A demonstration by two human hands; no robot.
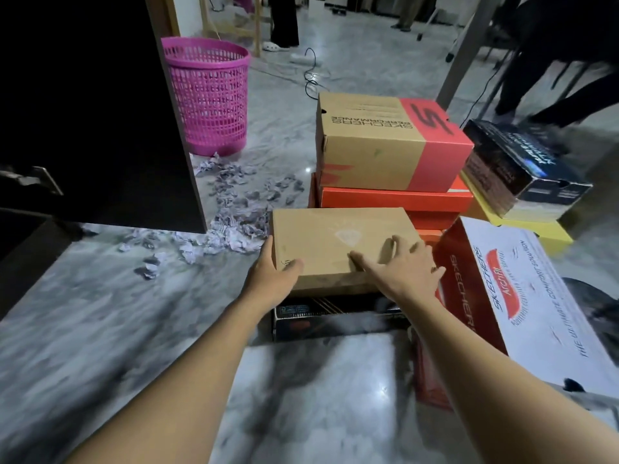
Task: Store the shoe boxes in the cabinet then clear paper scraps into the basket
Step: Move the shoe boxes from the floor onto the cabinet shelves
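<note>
A plain brown shoe box (328,236) lies on top of a black box (335,316) on the marble floor. My left hand (276,274) grips its near left corner, thumb on the lid. My right hand (407,266) lies spread over the lid's right side, fingers straight. Behind stand a brown and red Skechers box (378,139) on an orange box (395,197). A white and red Skechers box (522,296) leans at the right. Paper scraps (234,209) litter the floor beside the dark cabinet (100,112). A pink basket (209,95) stands beyond them.
A black box (516,165) sits on a yellow box (549,229) at the right. A person's dark legs (556,82) stand behind those boxes. More legs (284,25), cables (311,72) and a table leg (465,48) are farther back.
</note>
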